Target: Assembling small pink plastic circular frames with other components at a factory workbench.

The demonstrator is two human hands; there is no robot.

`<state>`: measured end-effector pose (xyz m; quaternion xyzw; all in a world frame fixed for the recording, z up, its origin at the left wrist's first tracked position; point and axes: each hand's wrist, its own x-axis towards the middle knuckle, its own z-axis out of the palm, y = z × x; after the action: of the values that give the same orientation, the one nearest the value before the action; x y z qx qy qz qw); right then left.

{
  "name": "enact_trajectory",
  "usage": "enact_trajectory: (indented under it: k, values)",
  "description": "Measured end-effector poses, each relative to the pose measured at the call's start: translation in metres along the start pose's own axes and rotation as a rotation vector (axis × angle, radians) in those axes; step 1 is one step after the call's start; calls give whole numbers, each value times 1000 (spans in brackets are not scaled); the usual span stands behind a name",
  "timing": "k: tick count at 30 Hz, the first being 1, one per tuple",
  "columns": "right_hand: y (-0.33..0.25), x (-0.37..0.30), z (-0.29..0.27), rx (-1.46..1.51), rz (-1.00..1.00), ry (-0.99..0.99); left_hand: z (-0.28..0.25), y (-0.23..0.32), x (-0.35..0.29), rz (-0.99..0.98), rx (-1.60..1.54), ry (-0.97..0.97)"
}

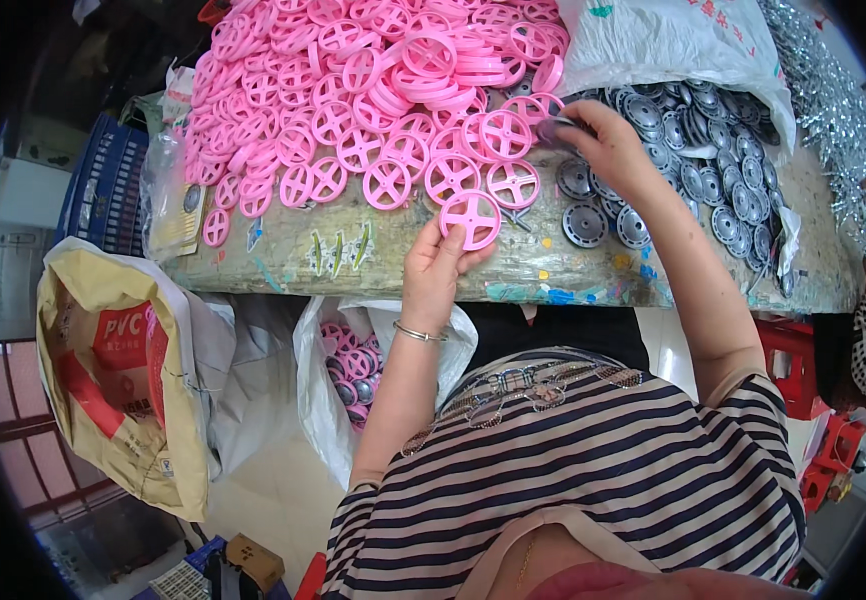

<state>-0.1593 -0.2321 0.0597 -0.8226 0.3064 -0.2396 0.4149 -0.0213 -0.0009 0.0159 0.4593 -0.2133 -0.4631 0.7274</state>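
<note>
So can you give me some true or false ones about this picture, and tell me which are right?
1. The left hand holds a pink wheel. True.
2. The right hand is empty. False: it holds a dark thing, too blurred to tell well.
3. The striped shirt has short sleeves. True.
4. The big pink pile is right of the grey discs. False: it is left of them.
5. The bracelet is on the right wrist. False: it is on the left.

Dark piece (557,131) at right hand (605,143) blurred, perhaps disc.
</note>
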Motion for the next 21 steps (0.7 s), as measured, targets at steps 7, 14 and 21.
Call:
enact_trajectory:
  k: [7,14,21]
  values:
    - [-48,-18,26,394,6,-134,-4,-2,-2,-9,-29,7]
    - [-55,-47,75,190,-11,-183,-4,-3,1,-27,-98,-19]
    - [-39,-45,93,325,9,-266,-8,-1,2,-11,-120,-59]
